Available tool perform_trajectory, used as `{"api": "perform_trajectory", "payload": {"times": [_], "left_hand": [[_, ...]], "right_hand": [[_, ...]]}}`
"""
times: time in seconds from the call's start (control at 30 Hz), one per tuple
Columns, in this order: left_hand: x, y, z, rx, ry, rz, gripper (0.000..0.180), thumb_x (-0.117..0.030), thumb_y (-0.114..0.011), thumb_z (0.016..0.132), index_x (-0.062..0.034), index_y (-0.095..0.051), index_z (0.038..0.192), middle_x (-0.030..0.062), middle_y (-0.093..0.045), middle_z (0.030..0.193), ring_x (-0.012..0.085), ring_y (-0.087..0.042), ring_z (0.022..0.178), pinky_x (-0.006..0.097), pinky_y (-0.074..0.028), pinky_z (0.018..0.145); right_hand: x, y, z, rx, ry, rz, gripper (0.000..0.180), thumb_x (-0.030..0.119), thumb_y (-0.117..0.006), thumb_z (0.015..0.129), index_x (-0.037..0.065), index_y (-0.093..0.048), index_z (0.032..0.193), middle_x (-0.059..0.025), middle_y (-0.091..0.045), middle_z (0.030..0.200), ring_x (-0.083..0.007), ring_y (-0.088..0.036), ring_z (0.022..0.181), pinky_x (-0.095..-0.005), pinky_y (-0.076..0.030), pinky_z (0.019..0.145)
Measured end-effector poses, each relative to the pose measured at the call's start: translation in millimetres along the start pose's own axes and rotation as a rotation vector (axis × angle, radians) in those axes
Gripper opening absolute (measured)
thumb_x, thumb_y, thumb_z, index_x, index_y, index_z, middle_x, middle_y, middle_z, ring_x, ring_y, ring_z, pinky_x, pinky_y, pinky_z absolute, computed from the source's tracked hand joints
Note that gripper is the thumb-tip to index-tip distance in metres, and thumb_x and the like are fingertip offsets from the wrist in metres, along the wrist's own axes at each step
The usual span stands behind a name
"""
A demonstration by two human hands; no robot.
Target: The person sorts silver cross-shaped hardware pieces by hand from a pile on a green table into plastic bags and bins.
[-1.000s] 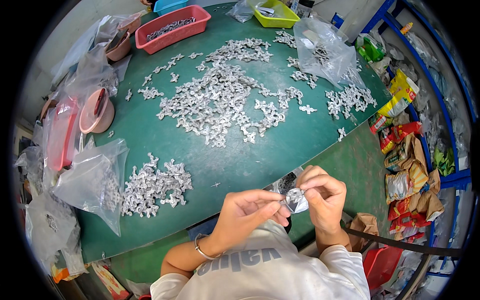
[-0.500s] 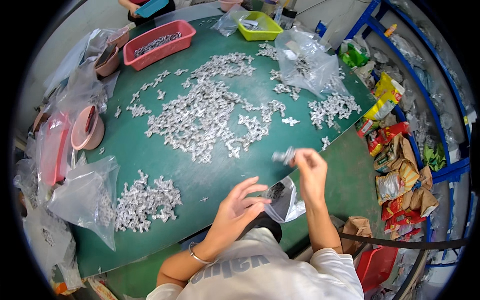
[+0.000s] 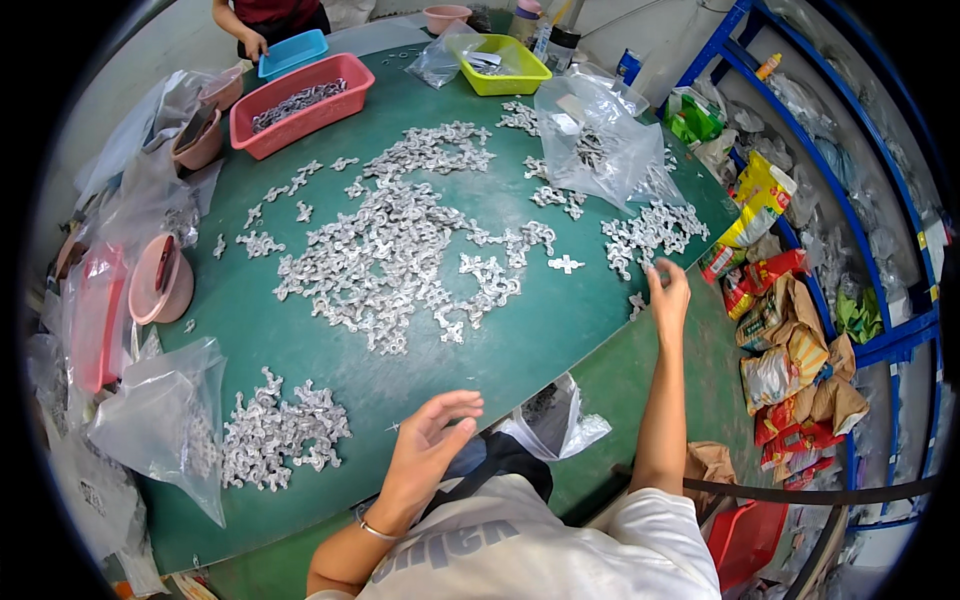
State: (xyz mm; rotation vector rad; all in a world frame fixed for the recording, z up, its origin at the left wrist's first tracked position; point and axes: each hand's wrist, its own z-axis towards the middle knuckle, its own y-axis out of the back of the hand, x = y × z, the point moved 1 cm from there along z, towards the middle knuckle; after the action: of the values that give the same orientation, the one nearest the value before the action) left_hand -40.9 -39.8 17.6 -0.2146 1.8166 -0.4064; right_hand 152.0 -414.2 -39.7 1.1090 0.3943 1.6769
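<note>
left hand [image 3: 435,425] is held loosely curled, nothing seen in it; right hand [image 3: 670,290] is poised beside the right pile of metal parts [image 3: 650,230], hold cannot be told; handling is judged partway: lower-left pile [image 3: 275,438] set apart, large middle heap [image 3: 375,250] remaining

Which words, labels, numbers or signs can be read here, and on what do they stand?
White shirt: large grey letters, wording not copied here.
Yellow bag: printing too small to read.
Red bag: markings too small to read.
I can make out no other text.
</note>
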Motion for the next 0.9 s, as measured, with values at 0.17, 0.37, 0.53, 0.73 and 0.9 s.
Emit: {"api": "perform_trajectory", "payload": {"times": [0.17,0.37,0.53,0.73,0.9], "left_hand": [[7.8,2.4,7.0,0.000,0.010,0.015,0.026,-0.006,-0.056,0.087,0.0016,-0.054,0.111,0.0108,-0.059,0.107,0.0182,-0.056,0.101,0.032,-0.046,0.085],[6.9,-3.5,10.1,0.019,0.019,0.022,0.026,-0.006,-0.057,0.086,0.0017,-0.055,0.111,0.0108,-0.059,0.106,0.0183,-0.056,0.101,0.031,-0.047,0.085],[8.5,0.6,8.5,-0.009,0.002,0.021,0.026,-0.005,-0.057,0.086,0.0015,-0.055,0.111,0.0098,-0.059,0.107,0.0172,-0.056,0.101,0.030,-0.045,0.086],[11.0,4.0,6.7,-0.025,-0.008,0.043,0.025,-0.004,-0.056,0.087,0.0014,-0.055,0.111,0.0075,-0.058,0.108,0.0148,-0.053,0.103,0.027,-0.042,0.088],[9.8,0.4,7.2,-0.014,-0.014,0.051,0.025,-0.003,-0.055,0.087,0.0020,-0.055,0.111,0.0075,-0.058,0.108,0.0148,-0.054,0.103,0.026,-0.042,0.088]], "right_hand": [[30.8,22.3,-40.4,0.208,-0.008,0.108,0.039,0.006,-0.073,0.066,0.000,-0.060,0.102,-0.0128,-0.059,0.094,-0.0220,-0.053,0.071,-0.0325,-0.046,0.069],[2.0,-5.9,-10.1,-0.063,0.006,0.113,0.037,0.000,-0.074,0.063,-0.002,-0.060,0.097,-0.0136,-0.057,0.096,-0.0218,-0.052,0.067,-0.0323,-0.045,0.067],[3.5,-12.5,7.2,-0.043,0.055,0.001,0.033,0.001,-0.070,0.069,-0.002,-0.058,0.100,-0.0163,-0.054,0.103,-0.0309,-0.053,0.084,-0.0365,-0.045,0.075],[45.0,-14.7,-3.1,-0.015,0.256,-0.074,0.029,0.011,-0.070,0.072,0.004,-0.061,0.099,-0.0108,-0.055,0.105,-0.0298,-0.048,0.099,-0.0383,-0.038,0.086],[14.4,-22.7,14.9,-0.009,0.204,-0.156,0.026,0.015,-0.071,0.071,0.006,-0.063,0.094,-0.0094,-0.055,0.104,-0.0289,-0.048,0.099,-0.0380,-0.038,0.083]]}}
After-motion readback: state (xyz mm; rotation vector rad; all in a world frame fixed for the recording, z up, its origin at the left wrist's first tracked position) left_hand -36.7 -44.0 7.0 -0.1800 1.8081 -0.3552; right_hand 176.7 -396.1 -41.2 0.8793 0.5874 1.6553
